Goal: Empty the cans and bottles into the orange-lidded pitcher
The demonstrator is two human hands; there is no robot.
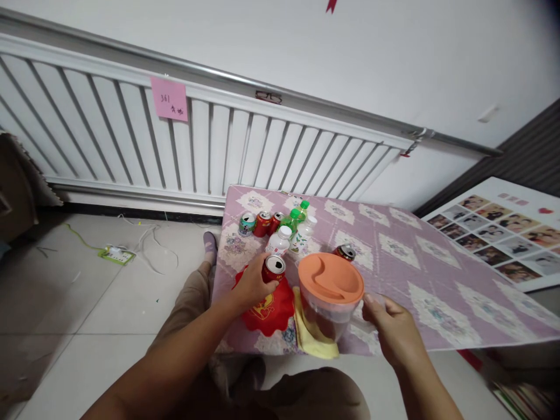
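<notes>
My left hand (pixel 256 281) is closed around an opened red drink can (pixel 275 266), which stands upright over a red scalloped mat (pixel 268 312); whether its base touches the mat is hidden. My right hand (pixel 391 321) grips the handle of a clear plastic pitcher (pixel 328 315) with an orange lid (pixel 330 277). Liquid seems to fill the lower part of the pitcher. A folded yellow cloth (pixel 312 335) lies beside and partly beneath it. Just beyond the held can stands a white-capped bottle (pixel 279 240).
Behind are a teal can (pixel 247 223), red cans (pixel 262 223), green-capped bottles (pixel 290 219) and another white-capped bottle (pixel 303 234). A dark-topped can (pixel 345 252) stands behind the pitcher. The flowered tablecloth (pixel 420 274) reaches a white radiator (pixel 210 146). A photo board (pixel 503 233) leans at right.
</notes>
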